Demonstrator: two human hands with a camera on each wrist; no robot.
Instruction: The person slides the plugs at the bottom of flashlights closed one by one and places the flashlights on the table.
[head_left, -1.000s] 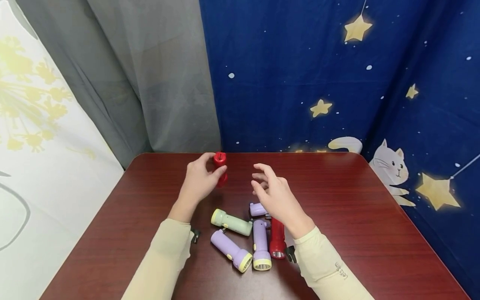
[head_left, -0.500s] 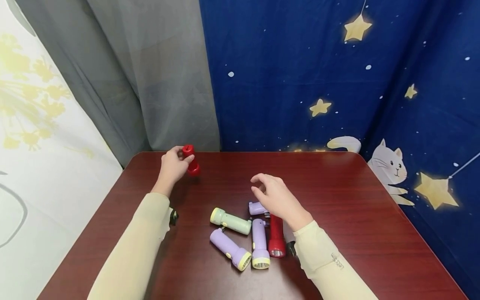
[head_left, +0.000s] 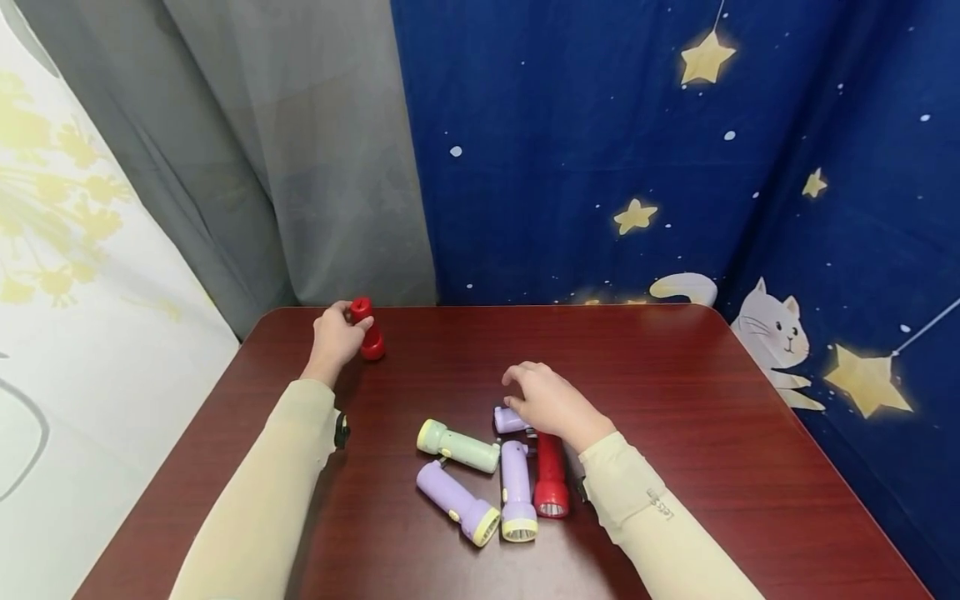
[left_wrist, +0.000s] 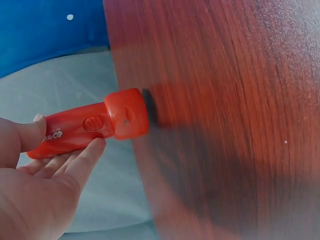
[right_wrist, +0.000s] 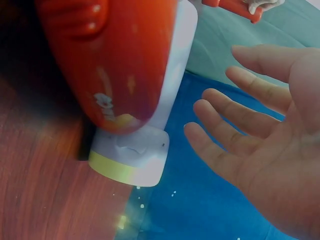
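Observation:
My left hand [head_left: 337,340] grips a red flashlight [head_left: 372,343] by its handle near the back left of the table. It stands lens end down, and in the left wrist view the head of the red flashlight [left_wrist: 127,114] is right at the tabletop beside its shadow. Over the group of flashlights hovers my right hand [head_left: 553,402], its fingers loosely bent and holding nothing. Just under its fingertips lies a purple flashlight [head_left: 510,419], partly hidden by the hand. A second red flashlight [head_left: 551,479] lies below that wrist, and the right wrist view shows this red flashlight [right_wrist: 115,65] close up.
Two more purple flashlights [head_left: 516,479] [head_left: 450,492] with yellow rims lie at the middle front. Beside them is a pale green flashlight [head_left: 465,448]. The dark red wooden table [head_left: 712,483] ends at a grey curtain [head_left: 345,167] and a blue star-patterned curtain [head_left: 540,167].
My left hand has carried the red flashlight left and set its head down toward the table. My right hand has lowered toward the rear purple flashlight.

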